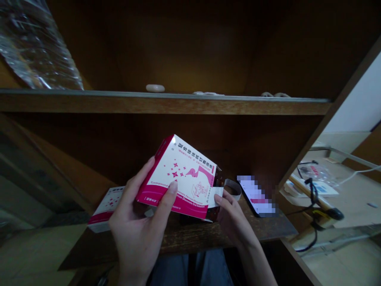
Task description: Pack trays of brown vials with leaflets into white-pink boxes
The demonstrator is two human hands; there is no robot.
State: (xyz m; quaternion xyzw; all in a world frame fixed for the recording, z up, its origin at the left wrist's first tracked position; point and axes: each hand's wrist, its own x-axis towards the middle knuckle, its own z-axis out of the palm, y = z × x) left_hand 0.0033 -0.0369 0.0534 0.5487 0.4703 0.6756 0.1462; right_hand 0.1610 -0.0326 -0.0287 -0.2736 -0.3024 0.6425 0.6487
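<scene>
A pink and white medicine box (181,178), labelled as an oral solution, is tilted in the air above a dark wooden shelf. My left hand (139,214) is wrapped round its left end, thumb across the printed front. At the right end the box is open, and dark brown vials (219,178) show inside. There my right hand (233,216) pinches a white paper piece (216,196) between thumb and fingers; whether it is a flap of the box or a loose leaflet I cannot tell. A second box (104,206) of the same design lies on the shelf behind my left hand.
A lit phone (256,196) lies on the lower shelf (190,242), with a pale curled strip (233,188) left of it. An upper shelf edge (166,104) crosses above, bearing a white oval object (155,88) and clear plastic wrap (38,43). A taped pole (315,198) stands right.
</scene>
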